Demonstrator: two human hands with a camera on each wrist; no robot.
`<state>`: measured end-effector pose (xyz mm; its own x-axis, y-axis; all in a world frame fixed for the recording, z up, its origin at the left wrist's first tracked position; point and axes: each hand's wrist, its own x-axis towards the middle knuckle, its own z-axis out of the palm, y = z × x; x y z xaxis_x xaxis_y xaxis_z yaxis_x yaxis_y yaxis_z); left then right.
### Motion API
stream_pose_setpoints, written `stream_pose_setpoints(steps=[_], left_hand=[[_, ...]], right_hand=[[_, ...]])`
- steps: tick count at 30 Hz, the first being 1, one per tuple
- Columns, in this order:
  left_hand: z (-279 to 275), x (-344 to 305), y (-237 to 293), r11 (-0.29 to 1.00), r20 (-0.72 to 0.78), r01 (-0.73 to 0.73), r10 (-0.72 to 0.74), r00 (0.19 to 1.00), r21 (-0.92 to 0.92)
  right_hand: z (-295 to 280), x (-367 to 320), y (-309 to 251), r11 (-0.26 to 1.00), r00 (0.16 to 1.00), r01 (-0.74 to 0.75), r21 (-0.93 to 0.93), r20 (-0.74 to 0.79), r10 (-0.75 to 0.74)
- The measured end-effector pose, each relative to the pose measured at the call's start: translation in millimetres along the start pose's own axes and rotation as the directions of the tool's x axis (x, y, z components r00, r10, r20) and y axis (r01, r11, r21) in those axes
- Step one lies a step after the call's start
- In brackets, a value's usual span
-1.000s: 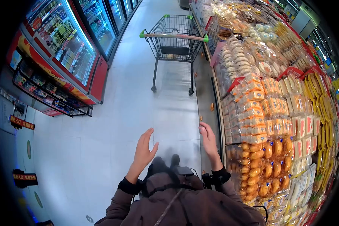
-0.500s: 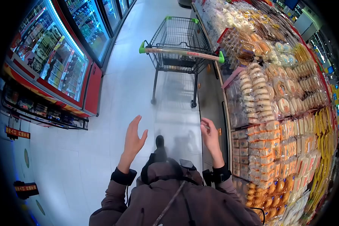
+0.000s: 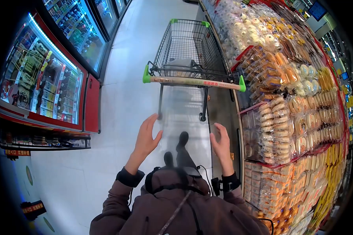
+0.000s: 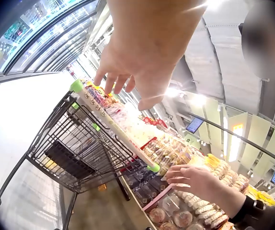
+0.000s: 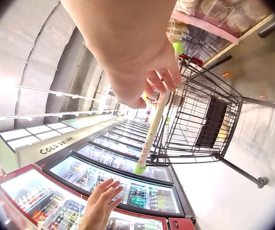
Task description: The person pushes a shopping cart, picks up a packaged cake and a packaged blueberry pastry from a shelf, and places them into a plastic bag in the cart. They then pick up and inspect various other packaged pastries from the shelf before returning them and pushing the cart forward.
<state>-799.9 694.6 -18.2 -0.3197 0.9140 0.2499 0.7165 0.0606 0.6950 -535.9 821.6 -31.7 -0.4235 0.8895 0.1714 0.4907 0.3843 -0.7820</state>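
Observation:
In the head view a wire shopping cart stands ahead in the aisle, its pale printed handle with green end caps facing me. My left hand reaches forward below the handle's left part, fingers extended and thumb apart, holding nothing. On the other side my right hand is raised with relaxed fingers, also holding nothing, short of the handle's right end. Both wrist views show the cart's handle beyond the fingers. A pale item shows at the near end of the basket.
To the right runs a long display of packaged bread and cakes, its edge close beside my right hand. Lit drink coolers line the left side, with a low black rack under the nearest. White tiled floor lies between.
I have walked forward, so the cart handle is nearer and larger, and the bread display has slid back past me. Both hands stay raised in front, fingers loose.

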Motion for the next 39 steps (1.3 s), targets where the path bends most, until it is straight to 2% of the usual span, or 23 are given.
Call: stream_pose_setpoints(steps=[1, 3, 6, 9, 12, 13, 16, 19, 21, 25, 26, 28, 32, 39], left_hand=[[1, 9, -4, 1.000, -0.002, 0.001, -0.001, 1.000, 0.005], [3, 29, -13, 1.000, -0.012, 0.003, -0.003, 1.000, 0.021], [5, 70, -25, 0.979, -0.025, -0.108, 0.113, 0.993, 0.172], [13, 121, -37, 0.947, 0.031, -0.147, 0.144, 0.989, 0.286], [33, 159, -50, 0.954, 0.072, -0.075, 0.057, 0.996, 0.291], [44, 178, -58, 0.930, 0.102, -0.107, 0.076, 0.992, 0.351], [53, 195, -70, 0.900, 0.161, -0.112, 0.048, 0.986, 0.420], [50, 206, -77, 0.908, 0.174, -0.103, 0.034, 0.984, 0.405], [47, 213, -80, 0.910, 0.165, -0.117, 0.054, 0.985, 0.398], [44, 224, -89, 0.914, 0.230, -0.079, -0.017, 0.973, 0.398], [44, 227, -91, 0.909, 0.292, -0.040, -0.091, 0.952, 0.414], [41, 239, -90, 0.893, 0.406, 0.027, -0.231, 0.884, 0.450], [48, 255, -95, 0.839, 0.476, -0.034, -0.274, 0.835, 0.543], [50, 240, -94, 0.819, 0.437, -0.068, -0.232, 0.869, 0.570]], right_hand=[[0, 15, 4, 0.995, 0.997, 0.071, -0.072, -0.015, -0.073], [-1, 45, 7, 0.988, 0.996, 0.081, -0.131, -0.037, -0.087], [-8, 94, 16, 0.966, 0.993, 0.095, -0.239, -0.050, -0.110], [-14, 147, 33, 0.937, 0.989, 0.101, -0.334, -0.067, -0.130], [-14, 187, 69, 0.884, 0.993, 0.098, -0.457, -0.020, -0.120], [-17, 210, 82, 0.910, 0.993, 0.114, -0.398, 0.069, -0.094], [-21, 235, 95, 0.864, 0.969, 0.240, -0.443, 0.165, -0.185], [-23, 254, 87, 0.828, 0.949, 0.230, -0.511, 0.306, -0.074], [-23, 265, 94, 0.854, 0.929, 0.247, -0.459, 0.363, -0.073], [-22, 285, 100, 0.845, 0.876, 0.255, -0.469, 0.483, 0.004], [-21, 286, 102, 0.838, 0.853, 0.257, -0.481, 0.521, 0.037], [-19, 287, 104, 0.825, 0.850, 0.252, -0.505, 0.524, 0.061], [-13, 283, 110, 0.812, 0.885, 0.239, -0.532, 0.464, 0.043], [-11, 266, 106, 0.779, 0.905, 0.239, -0.580, 0.423, 0.038]])
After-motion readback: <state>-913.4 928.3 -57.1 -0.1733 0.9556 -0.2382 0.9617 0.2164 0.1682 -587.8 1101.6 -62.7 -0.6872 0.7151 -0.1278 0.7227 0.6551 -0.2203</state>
